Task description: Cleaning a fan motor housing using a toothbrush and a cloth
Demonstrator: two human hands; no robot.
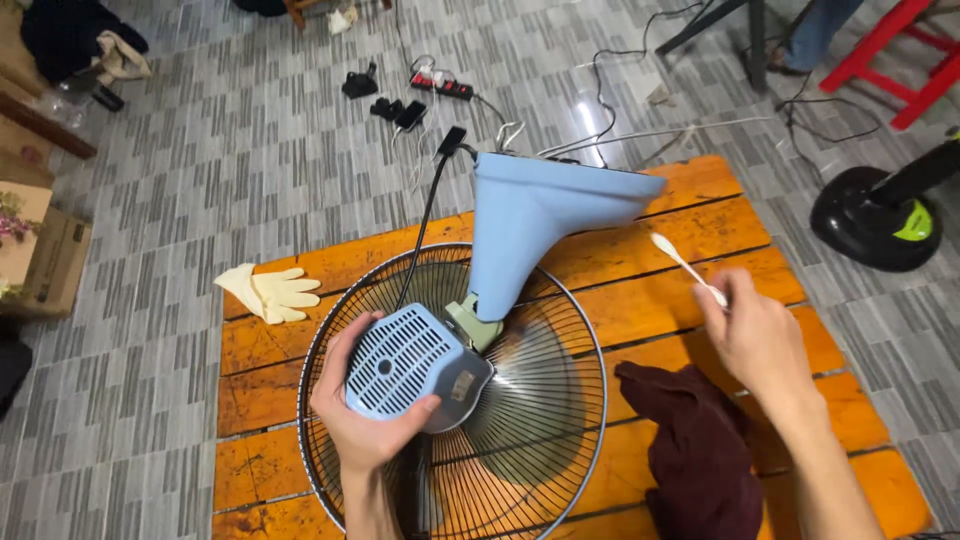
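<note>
Fan [455, 400]: face-down on orange tabletop [690, 220]. Left hand [365, 420] grips motor housing [410, 365]. Right hand [755, 335] pinches white swab [680, 262]. Dark cloth [700, 450] beside; glove [270, 292] at left.

A low orange wooden-slat table [700, 215] stood on grey patterned floor tiles [200, 150], bearing a pale blue fan [520, 230], cream rubber gloves [268, 292] and a dark maroon cloth [700, 450].
</note>
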